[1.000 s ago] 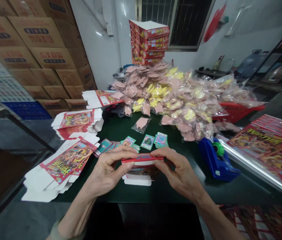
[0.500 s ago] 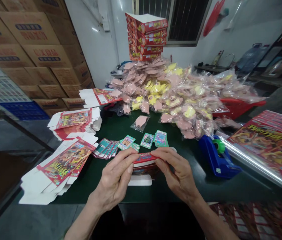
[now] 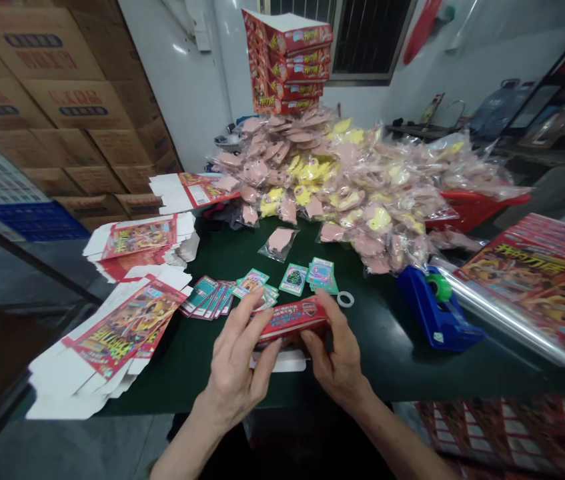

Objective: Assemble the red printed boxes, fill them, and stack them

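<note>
A red printed cardboard box stands at the near edge of the table, between my two hands. My left hand grips its left end, fingers over the top and thumb on the near side. At the right end, my right hand holds it the same way. A white flap sticks out below the box towards me. Just beyond it lie picture cards in small piles and a fan of teal cards. A white ring lies by my right fingertips.
Flattened box blanks lie at the left. Bagged pink and yellow pieces are heaped at the back, below stacked red boxes. A blue tape dispenser, a clear roll and more printed boxes occupy the right.
The box's top flap has gone from half raised to folded down, its printed face now showing. My fingers have moved from the flap's edge to around the box ends.
</note>
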Available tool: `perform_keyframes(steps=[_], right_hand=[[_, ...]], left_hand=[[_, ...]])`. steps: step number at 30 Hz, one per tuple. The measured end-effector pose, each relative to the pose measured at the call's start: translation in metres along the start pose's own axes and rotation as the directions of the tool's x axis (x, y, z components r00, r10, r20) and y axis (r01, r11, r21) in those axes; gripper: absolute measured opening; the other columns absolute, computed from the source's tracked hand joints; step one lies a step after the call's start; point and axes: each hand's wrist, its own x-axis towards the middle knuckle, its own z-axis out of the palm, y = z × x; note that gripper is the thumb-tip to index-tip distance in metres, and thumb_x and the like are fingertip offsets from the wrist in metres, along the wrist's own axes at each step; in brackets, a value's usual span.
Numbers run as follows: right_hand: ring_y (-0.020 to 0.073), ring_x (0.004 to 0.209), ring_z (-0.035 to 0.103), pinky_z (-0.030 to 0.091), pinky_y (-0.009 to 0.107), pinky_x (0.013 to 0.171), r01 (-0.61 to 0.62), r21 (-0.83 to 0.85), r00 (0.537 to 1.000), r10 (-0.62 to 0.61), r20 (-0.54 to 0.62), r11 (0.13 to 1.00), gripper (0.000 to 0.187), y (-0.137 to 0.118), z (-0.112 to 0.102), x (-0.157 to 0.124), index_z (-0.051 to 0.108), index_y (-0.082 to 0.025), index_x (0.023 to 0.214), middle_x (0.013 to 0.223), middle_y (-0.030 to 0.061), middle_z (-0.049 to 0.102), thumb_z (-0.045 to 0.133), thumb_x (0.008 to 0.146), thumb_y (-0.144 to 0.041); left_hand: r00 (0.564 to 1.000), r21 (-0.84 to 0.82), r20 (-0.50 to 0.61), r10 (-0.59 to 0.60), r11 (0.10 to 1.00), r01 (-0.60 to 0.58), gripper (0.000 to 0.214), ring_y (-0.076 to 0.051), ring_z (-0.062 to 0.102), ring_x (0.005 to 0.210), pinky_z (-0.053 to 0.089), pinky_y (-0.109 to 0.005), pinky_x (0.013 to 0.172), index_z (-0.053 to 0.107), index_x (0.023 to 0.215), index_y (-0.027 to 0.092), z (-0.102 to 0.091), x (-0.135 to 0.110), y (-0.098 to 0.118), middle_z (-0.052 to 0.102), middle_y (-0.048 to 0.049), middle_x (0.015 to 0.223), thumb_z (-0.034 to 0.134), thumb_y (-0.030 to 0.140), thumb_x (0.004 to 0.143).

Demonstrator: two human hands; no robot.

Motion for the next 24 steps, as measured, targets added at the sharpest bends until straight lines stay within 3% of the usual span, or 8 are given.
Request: perform_keyframes(steps=[2,5,11,15,17,19,22,24], right_hand=[[0.0213,0.101,0.059,0.054,0.036,0.082,-0.021,-0.024,0.997,0.019,-0.073,0.999,0.061,0.002,0.006,-0.003,0.025,-0.023,0.143,0.117,0.012,0.055,0.051,0.088,-0.021],[0.0202,0.103,0.057,0.052,0.036,0.084,0.026,0.005,0.997,-0.025,-0.074,1.0,0.051,0.005,0.008,-0.003,0.036,-0.026,0.135,0.114,0.0092,0.055,0.051,0.088,-0.015],[0.0175,0.099,0.056,0.05,0.035,0.082,0.051,0.136,0.999,-0.05,-0.009,0.989,0.043,0.004,0.004,0.007,0.047,-0.03,0.123,0.11,0.0053,0.056,0.049,0.086,-0.007],[0.0183,0.102,0.056,0.051,0.033,0.08,0.024,0.069,0.998,-0.028,0.06,0.997,0.045,0.0,-0.008,0.005,0.044,-0.026,0.128,0.115,0.0077,0.056,0.052,0.086,-0.012],[0.018,0.098,0.057,0.051,0.029,0.071,-0.032,-0.081,0.999,0.032,0.001,0.996,0.05,0.005,-0.031,0.002,0.039,-0.023,0.133,0.116,0.01,0.056,0.053,0.086,-0.016],[0.0164,0.085,0.059,0.049,0.027,0.063,-0.208,-0.286,0.968,0.154,-0.2,0.935,0.041,0.015,-0.069,-0.001,0.047,-0.019,0.126,0.104,0.0089,0.059,0.052,0.086,-0.021],[0.0171,0.075,0.056,0.046,0.031,0.068,-0.569,-0.46,0.801,0.33,-0.5,0.682,0.026,0.038,-0.14,-0.004,0.064,-0.016,0.098,0.085,0.0064,0.06,0.049,0.084,-0.031],[0.0193,0.074,0.056,0.045,0.033,0.069,-0.651,-0.464,0.75,0.418,-0.512,0.6,0.024,0.054,-0.182,-0.002,0.067,-0.015,0.084,0.08,0.0069,0.062,0.053,0.077,-0.033]], left_hand=[[1.0,0.044,-0.021,-0.009,0.999,0.01,0.061,-0.03,0.046,0.125,0.043,-0.047,0.1,0.039,0.132,0.012,0.006,-0.003,-0.003,0.043,-0.0212,0.137,0.063,0.006,0.077],[0.997,0.015,-0.07,-0.012,1.0,0.013,0.065,-0.028,0.048,0.123,0.045,-0.047,0.099,0.034,0.135,0.013,0.012,-0.005,-0.007,0.044,-0.0206,0.134,0.063,0.008,0.077],[0.982,-0.1,-0.172,-0.072,0.993,0.055,0.033,-0.019,0.058,0.108,0.052,-0.034,0.086,0.057,0.109,0.02,0.016,-0.004,-0.008,0.054,-0.0093,0.122,0.058,0.004,0.079],[0.968,-0.15,-0.177,-0.178,0.977,0.152,0.029,-0.016,0.065,0.093,0.054,-0.026,0.073,0.063,0.1,0.023,0.017,-0.007,-0.011,0.064,-0.0044,0.11,0.061,0.004,0.077],[0.956,-0.096,-0.211,-0.204,0.978,0.187,0.024,-0.015,0.066,0.084,0.054,-0.025,0.07,0.064,0.097,0.022,0.018,-0.008,-0.013,0.067,-0.0033,0.098,0.066,0.011,0.076],[0.934,-0.039,-0.228,-0.275,0.961,0.273,0.025,-0.017,0.066,0.079,0.054,-0.027,0.068,0.063,0.098,0.019,0.019,-0.008,-0.015,0.068,-0.0051,0.092,0.069,0.02,0.073],[0.894,-0.124,-0.18,-0.411,0.911,0.394,0.032,-0.019,0.067,0.071,0.055,-0.028,0.062,0.059,0.101,0.017,0.018,-0.006,-0.018,0.069,-0.0074,0.087,0.07,0.027,0.072],[0.892,-0.194,-0.137,-0.431,0.895,0.403,0.033,-0.019,0.068,0.068,0.055,-0.028,0.059,0.057,0.1,0.017,0.017,-0.006,-0.019,0.069,-0.0068,0.085,0.07,0.028,0.072]])
